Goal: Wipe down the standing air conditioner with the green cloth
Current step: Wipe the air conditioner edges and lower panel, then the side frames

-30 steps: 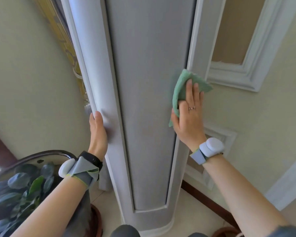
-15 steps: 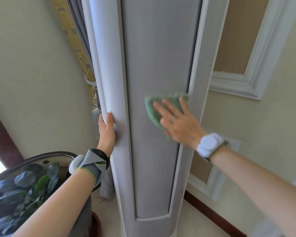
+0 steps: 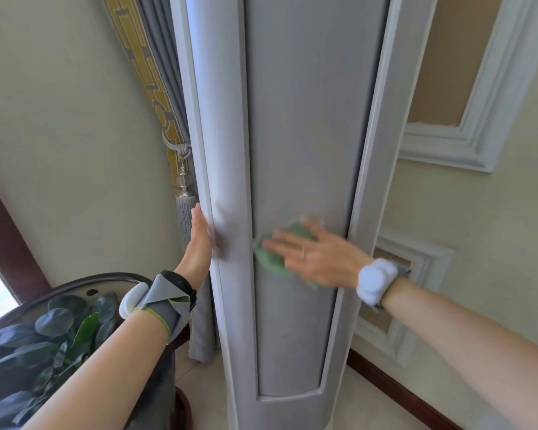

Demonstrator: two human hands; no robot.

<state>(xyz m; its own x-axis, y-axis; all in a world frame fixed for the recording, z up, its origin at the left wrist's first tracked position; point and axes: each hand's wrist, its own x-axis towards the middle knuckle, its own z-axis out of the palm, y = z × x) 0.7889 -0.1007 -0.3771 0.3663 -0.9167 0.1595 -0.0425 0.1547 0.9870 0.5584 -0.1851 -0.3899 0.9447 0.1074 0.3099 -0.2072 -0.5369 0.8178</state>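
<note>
The right hand lies flat, fingers spread, pressing the soft crumpled green cloth against the matte grey front panel of the tall, rounded air conditioner. The left hand, open, rests flat on its smooth curved left edge.
</note>
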